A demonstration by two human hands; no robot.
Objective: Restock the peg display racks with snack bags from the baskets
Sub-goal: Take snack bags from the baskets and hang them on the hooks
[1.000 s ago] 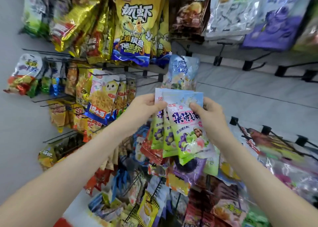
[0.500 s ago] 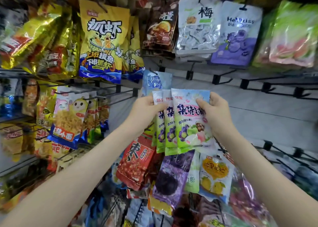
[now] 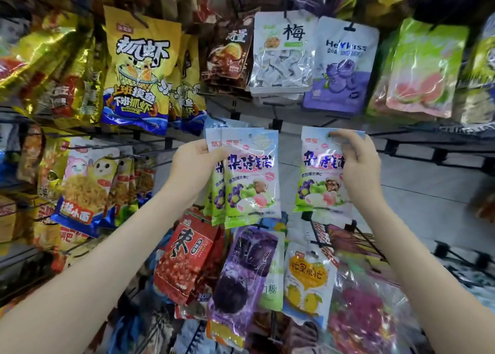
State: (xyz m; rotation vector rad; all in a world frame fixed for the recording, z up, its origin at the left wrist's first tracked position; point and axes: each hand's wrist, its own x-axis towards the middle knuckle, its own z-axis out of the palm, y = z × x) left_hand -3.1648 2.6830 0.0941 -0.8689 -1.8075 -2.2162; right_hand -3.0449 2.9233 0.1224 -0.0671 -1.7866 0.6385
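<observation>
Head view: left hand (image 3: 198,158) grips a fan of fruit-candy bags (image 3: 250,182) by the upper left corner, centre of frame. Beside it, right hand (image 3: 360,166) pinches a single matching bag (image 3: 317,176) at its top edge, right of centre, apart from the fan. All the bags are upright, long axis vertical, hang-hole end up. Bare black pegs (image 3: 389,146) line the grey wall at right, level with the single bag's top. The right hand is nearer them. Likely next: thread the hole onto a peg. Whether it is already hooked, cannot tell.
</observation>
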